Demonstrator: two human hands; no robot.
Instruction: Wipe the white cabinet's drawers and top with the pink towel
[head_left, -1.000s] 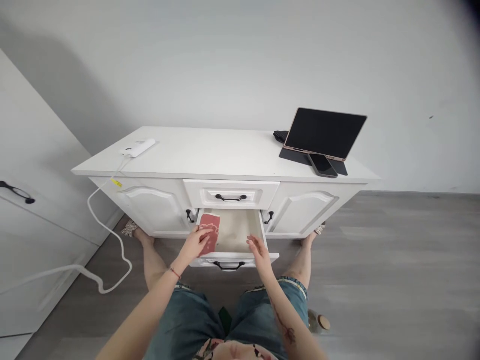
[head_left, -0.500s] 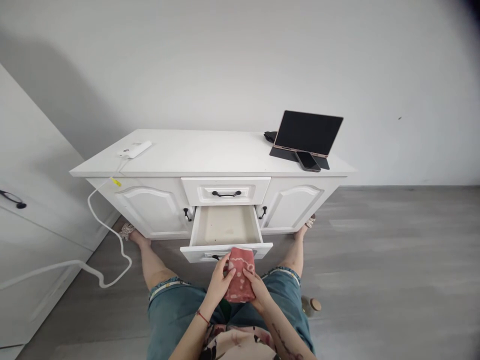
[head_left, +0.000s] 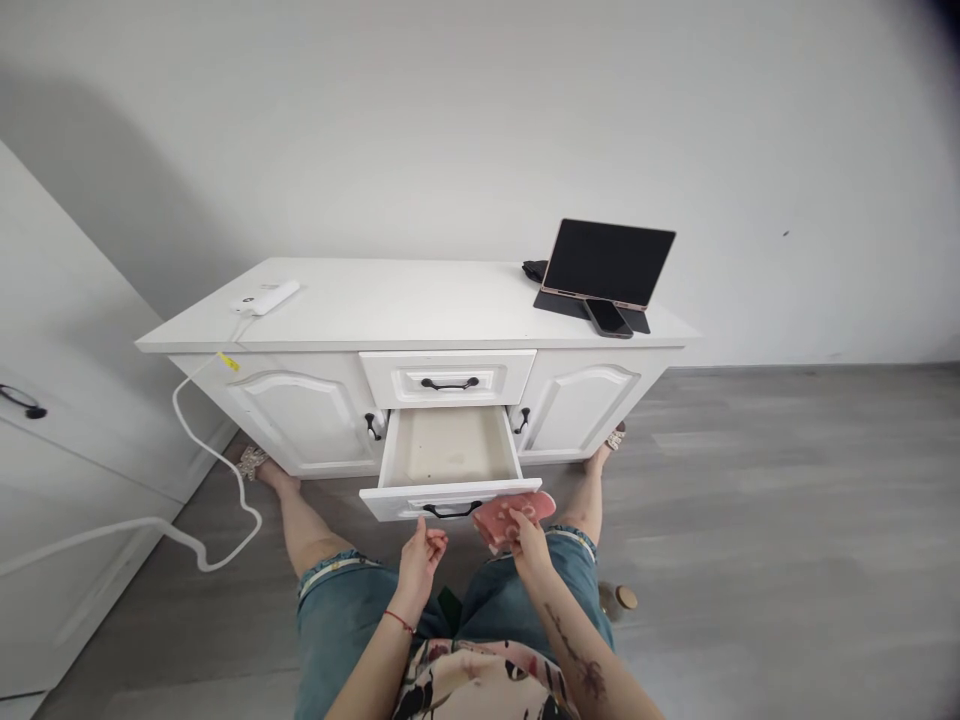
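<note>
A folded pink-red cloth (head_left: 510, 520) with a pale pattern tilts to the right in front of the open drawer. My right hand (head_left: 528, 543) grips its lower edge, thumb on top. My left hand (head_left: 421, 555) holds nothing, its thumb raised apart from the loosely curled fingers. It hovers below the black handle (head_left: 453, 511) on the front of the pulled-out lower drawer (head_left: 397, 450). No contents show inside that drawer. Directly above it, the upper drawer (head_left: 448, 379) is closed.
On the white cabinet top (head_left: 390, 300) stand a propped tablet (head_left: 611, 262), a phone (head_left: 608, 318) and a white power strip (head_left: 266, 298). Its cable (head_left: 244, 490) loops to the floor at left. A cork-topped bottle (head_left: 616, 600) is by my right leg.
My left hand has let go of the cloth and moved a little left. My right hand has carried the cloth rightward and turned it from upright to tilted.
</note>
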